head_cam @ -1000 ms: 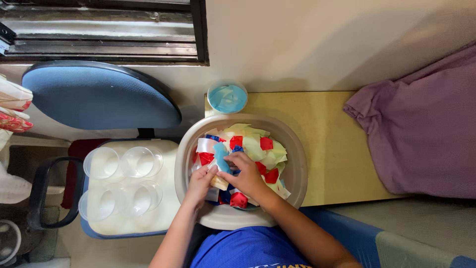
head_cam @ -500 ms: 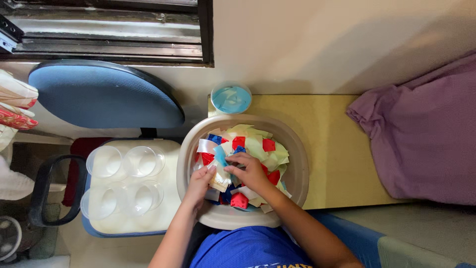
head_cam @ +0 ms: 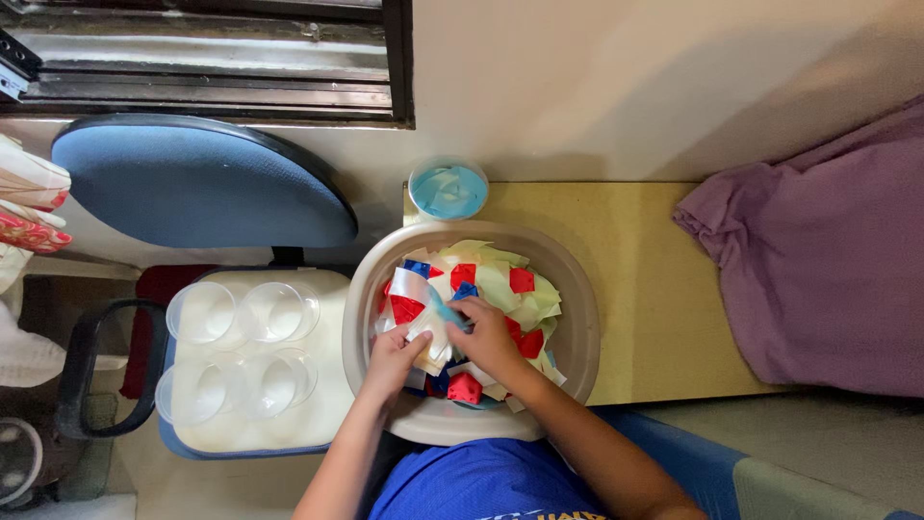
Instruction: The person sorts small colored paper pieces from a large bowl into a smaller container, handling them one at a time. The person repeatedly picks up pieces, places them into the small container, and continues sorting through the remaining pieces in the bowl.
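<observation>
A beige basin [head_cam: 577,318] on my lap holds a heap of cloth scraps [head_cam: 500,284] in pale green, red, white and dark blue. My right hand [head_cam: 488,337] pinches a light blue scrap [head_cam: 445,314] near the middle of the heap. To its left, my left hand [head_cam: 395,361] presses on white and cream scraps [head_cam: 428,347] at the basin's left side. Both hands are inside the basin, close together.
A clear cup with light blue scraps [head_cam: 449,189] stands on the yellow board [head_cam: 635,279] behind the basin. Several empty clear cups [head_cam: 236,351] sit on a white tray at left. A blue chair [head_cam: 192,183] stands behind them, and purple cloth [head_cam: 828,250] lies at right.
My right hand has pulled the light blue scrap a little to the right and bunched it up. My left hand has shifted slightly over the white scraps.
</observation>
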